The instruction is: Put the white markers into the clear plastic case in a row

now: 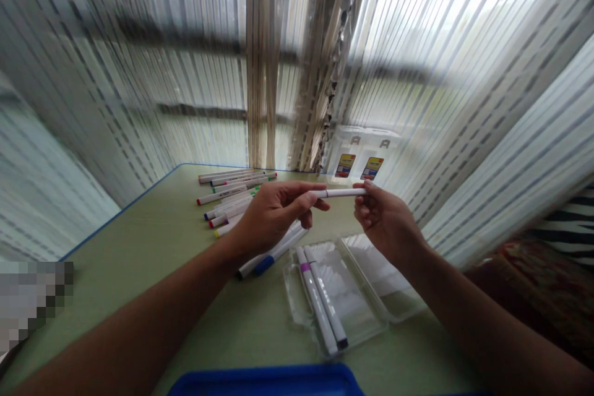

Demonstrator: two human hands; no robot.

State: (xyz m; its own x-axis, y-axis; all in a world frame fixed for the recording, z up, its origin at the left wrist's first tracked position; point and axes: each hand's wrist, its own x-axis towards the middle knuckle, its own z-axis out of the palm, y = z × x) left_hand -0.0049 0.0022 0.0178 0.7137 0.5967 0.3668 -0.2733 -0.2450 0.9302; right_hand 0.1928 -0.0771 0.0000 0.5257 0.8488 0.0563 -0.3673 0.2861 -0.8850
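Between my two hands a white marker is held level above the table. My left hand pinches its left end between thumb and fingers. At the other end, the fingertips of my right hand close on it. Below lies an opened clear plastic case. Two markers rest side by side in its left half, one with a purple band and one with a dark end. Partly hidden behind my left hand, several white markers with coloured ends are spread on the table.
A second clear case with two labels stands upright at the table's back edge, against the striped curtains. Beneath my left forearm is a blue-capped marker. A blue object sits at the near edge of the green table.
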